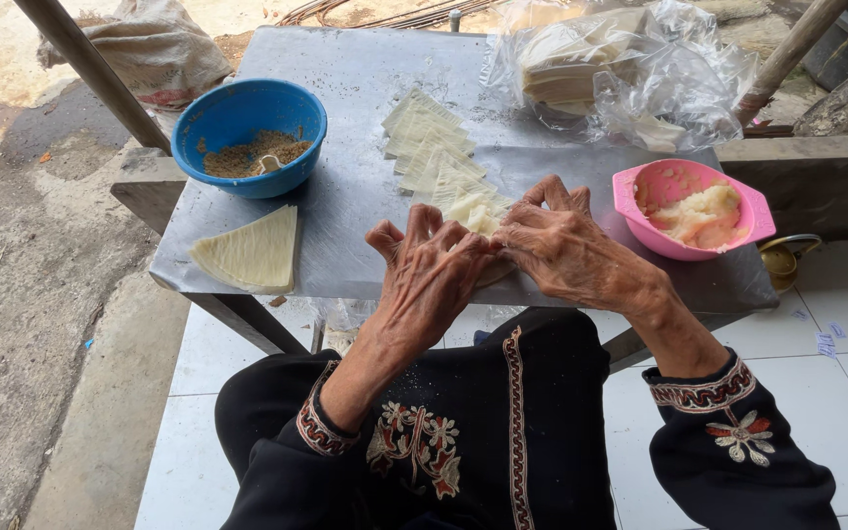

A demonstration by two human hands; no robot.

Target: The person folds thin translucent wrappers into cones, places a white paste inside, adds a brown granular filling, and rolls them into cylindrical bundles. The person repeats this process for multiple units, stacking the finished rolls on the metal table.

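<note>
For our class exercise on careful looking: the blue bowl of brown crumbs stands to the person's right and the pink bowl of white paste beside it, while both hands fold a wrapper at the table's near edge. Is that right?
Not quite. The head view shows the blue bowl on the person's left, across the table from the pink bowl, which is on the right. The left hand and right hand do fold a wrapper at the near edge.

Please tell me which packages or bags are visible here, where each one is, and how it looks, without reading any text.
Plastic bag: far right of the metal table, clear, crumpled, open, holding a stack of pale wrappers.
Sack: on the ground beyond the table's far left corner, woven, off-white, slumped, with a reddish mark.
No labels, signs or screens can be seen.
</note>
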